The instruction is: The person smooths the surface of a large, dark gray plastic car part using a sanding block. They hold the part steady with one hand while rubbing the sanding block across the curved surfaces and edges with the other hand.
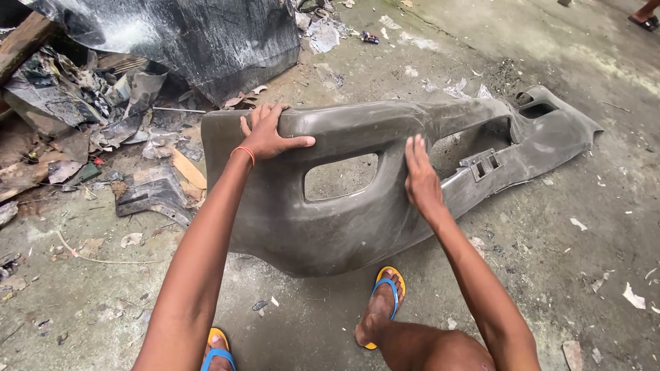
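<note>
Left hand (267,135) gripping grey bumper panel (344,220) top edge, right hand (421,180) pressed flat, fingers together

Left hand (265,137): fingertips curl over the grey bumper panel's (344,220) top rim, out of sight. Panel's far face hidden. Dark sheet (206,41) cut by the top edge. Left sandal (218,350) cropped at the bottom. Scrap pile (75,117) pieces too jumbled to identify.

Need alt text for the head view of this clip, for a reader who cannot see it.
A person's left hand and right hand press on the top edge of a large grey car bumper propped on a dirty concrete floor. Scrap pieces lie at left; feet in flip-flops show below.
</note>
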